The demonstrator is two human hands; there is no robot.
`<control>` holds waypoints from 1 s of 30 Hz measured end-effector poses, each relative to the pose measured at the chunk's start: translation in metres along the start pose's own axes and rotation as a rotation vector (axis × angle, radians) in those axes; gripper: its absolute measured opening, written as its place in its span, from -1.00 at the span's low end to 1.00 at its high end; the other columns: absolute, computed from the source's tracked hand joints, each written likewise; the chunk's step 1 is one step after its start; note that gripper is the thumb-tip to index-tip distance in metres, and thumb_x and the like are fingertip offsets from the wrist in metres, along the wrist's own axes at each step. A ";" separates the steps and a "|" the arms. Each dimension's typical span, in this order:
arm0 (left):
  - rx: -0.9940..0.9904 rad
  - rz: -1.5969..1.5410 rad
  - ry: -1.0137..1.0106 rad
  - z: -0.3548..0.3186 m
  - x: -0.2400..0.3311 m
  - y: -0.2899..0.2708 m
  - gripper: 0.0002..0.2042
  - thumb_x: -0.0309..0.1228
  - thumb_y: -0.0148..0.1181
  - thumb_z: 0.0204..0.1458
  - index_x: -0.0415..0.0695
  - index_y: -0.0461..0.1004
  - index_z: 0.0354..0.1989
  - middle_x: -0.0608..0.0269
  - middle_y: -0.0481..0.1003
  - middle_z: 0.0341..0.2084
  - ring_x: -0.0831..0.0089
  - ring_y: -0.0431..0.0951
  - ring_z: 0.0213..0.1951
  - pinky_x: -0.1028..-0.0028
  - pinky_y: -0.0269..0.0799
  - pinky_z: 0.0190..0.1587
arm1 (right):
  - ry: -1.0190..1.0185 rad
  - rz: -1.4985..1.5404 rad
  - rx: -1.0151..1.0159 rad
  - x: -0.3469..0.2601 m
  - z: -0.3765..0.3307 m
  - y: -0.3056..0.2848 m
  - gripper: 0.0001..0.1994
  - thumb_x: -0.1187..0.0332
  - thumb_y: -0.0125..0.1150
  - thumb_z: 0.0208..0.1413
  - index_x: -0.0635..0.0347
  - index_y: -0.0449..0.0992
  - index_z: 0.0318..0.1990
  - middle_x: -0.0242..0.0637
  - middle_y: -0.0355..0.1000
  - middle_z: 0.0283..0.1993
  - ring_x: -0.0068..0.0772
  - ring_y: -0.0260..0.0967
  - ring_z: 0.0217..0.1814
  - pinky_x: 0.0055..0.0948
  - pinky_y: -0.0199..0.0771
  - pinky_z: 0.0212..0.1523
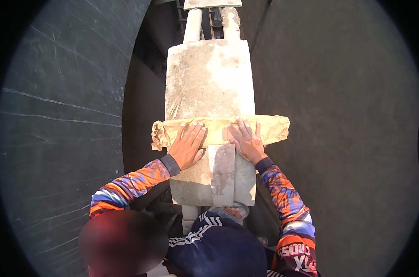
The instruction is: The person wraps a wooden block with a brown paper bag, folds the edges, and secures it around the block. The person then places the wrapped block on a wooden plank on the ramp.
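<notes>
A long roll of crumpled brown paper (pixel 217 134) lies crosswise over a pale, worn slab (pixel 205 81), its two ends sticking out past the slab's sides. My left hand (pixel 187 145) presses flat on the roll left of its middle, fingers stretched forward. On the other side my right hand (pixel 248 144) rests on it too, fingers spread and palm down. Whether the paper wraps anything cannot be seen. Just below the roll, between my wrists, a narrow flat strip (pixel 222 177) lies lengthwise on the slab.
Two pale posts (pixel 193 25) and another light board (pixel 211 3) stand at the far end. A large dark curved wall or sheet (pixel 62 111) with pale creases fills the left. To the right stretches a dark, smooth surface (pixel 338 120). A sandalled foot (pixel 234 212) shows at the near edge.
</notes>
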State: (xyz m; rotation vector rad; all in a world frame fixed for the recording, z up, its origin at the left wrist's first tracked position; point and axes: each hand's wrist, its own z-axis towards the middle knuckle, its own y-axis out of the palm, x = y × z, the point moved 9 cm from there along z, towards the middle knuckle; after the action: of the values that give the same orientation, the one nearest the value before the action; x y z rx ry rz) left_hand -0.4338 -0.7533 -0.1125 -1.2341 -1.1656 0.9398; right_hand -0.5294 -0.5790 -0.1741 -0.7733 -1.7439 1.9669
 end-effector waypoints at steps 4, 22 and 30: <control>0.019 0.006 -0.017 -0.009 0.003 0.043 -0.30 -0.11 0.07 0.20 -0.17 0.05 0.45 -0.04 0.08 0.44 0.04 0.06 0.46 -0.09 -0.17 0.45 | -0.014 -0.015 0.020 -0.002 0.000 0.001 -0.43 -0.03 0.01 0.31 -0.24 0.20 0.44 -0.24 -0.03 0.56 -0.15 -0.09 0.58 0.44 -0.21 0.43; 0.095 -0.124 -0.203 0.061 -0.011 0.054 -0.42 -0.08 -0.02 0.27 0.07 0.14 0.45 0.07 0.11 0.45 0.04 0.03 0.47 -0.20 -0.28 0.43 | 0.004 -0.070 -0.057 0.001 -0.002 0.011 -0.46 -0.08 -0.13 0.36 -0.24 0.23 0.44 -0.27 -0.02 0.58 -0.21 -0.15 0.62 0.46 -0.28 0.42; 0.096 0.160 -0.569 -0.023 -0.104 0.054 -0.30 0.07 -0.09 0.26 -0.06 0.05 0.49 0.02 -0.01 0.49 0.02 -0.12 0.52 -0.21 -0.45 0.45 | -0.007 -0.053 -0.057 0.002 0.000 0.009 -0.45 -0.09 -0.14 0.35 -0.22 0.24 0.43 -0.25 -0.07 0.60 -0.19 -0.17 0.63 0.47 -0.28 0.42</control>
State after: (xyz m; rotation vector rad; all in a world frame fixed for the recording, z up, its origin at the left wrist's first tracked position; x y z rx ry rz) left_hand -0.4269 -0.8519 -0.1793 -1.0193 -1.4494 1.5138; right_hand -0.5304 -0.5788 -0.1835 -0.7325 -1.8123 1.8956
